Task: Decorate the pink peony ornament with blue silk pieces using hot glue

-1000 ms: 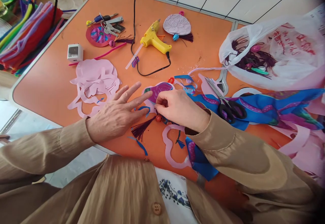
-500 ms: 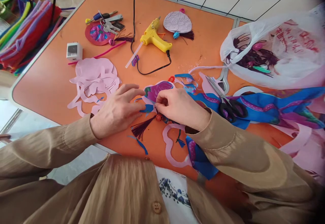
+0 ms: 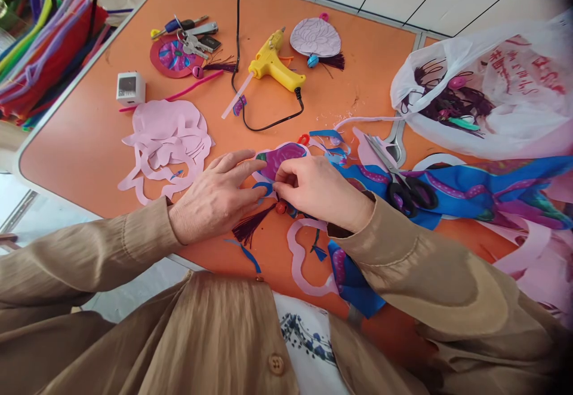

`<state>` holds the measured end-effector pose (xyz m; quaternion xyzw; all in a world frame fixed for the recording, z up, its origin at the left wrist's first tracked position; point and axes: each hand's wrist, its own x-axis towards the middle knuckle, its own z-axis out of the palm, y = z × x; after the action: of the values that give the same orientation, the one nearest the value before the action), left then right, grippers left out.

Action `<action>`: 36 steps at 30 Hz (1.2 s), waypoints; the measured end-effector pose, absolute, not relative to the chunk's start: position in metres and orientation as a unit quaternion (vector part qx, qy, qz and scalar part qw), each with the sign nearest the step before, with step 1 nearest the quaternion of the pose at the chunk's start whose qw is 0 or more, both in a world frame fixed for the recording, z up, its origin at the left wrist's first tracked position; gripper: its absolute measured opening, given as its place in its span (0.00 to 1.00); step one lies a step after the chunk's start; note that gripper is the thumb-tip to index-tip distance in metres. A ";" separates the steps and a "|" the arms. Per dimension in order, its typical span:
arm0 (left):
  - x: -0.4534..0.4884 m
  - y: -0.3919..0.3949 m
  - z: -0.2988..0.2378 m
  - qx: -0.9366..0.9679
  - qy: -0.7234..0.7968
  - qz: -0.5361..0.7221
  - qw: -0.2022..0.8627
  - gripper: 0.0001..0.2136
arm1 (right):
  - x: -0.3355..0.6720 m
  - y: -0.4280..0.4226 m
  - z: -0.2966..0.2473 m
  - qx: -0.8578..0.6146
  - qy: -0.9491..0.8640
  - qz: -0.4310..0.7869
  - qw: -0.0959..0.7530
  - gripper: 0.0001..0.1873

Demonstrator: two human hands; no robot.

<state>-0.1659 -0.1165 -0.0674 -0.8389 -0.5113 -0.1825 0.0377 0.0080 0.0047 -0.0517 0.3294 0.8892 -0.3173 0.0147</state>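
Note:
A small purple fabric-covered ornament (image 3: pixel 282 157) with a pink paper edge lies on the orange table (image 3: pixel 89 144). My left hand (image 3: pixel 215 195) rests beside it, fingers curled, fingertips on a blue scrap at the ornament's lower edge. My right hand (image 3: pixel 320 191) is pinched at the same lower edge, thumb and forefinger pressed together where a red bead (image 3: pixel 280 207) and dark purple tassel (image 3: pixel 249 227) hang. What the pinch holds is too small to name.
A yellow glue gun (image 3: pixel 274 67) with black cord lies behind. Scissors (image 3: pixel 400 180) rest on blue patterned fabric (image 3: pixel 483 189) at right. Pink paper offcuts (image 3: pixel 168 141), keys (image 3: pixel 190 37), two finished ornaments, a white cube (image 3: pixel 130 88), pipe cleaners (image 3: pixel 40 55) and a plastic bag (image 3: pixel 487 90) surround.
My left hand's fingers, spread flat a second ago, have curled in and moved right to the ornament's lower edge. My right hand has kept its pinch in place.

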 end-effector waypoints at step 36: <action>-0.163 -0.124 -0.069 -0.835 -0.526 -0.160 0.036 0.07 | 0.008 0.006 -0.051 0.328 0.885 -0.329 0.011 0.08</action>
<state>-0.1629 -0.1245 -0.0690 -0.8346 -0.5259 -0.1602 0.0359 0.0084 0.0058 -0.0512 0.3279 0.8855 -0.3291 0.0111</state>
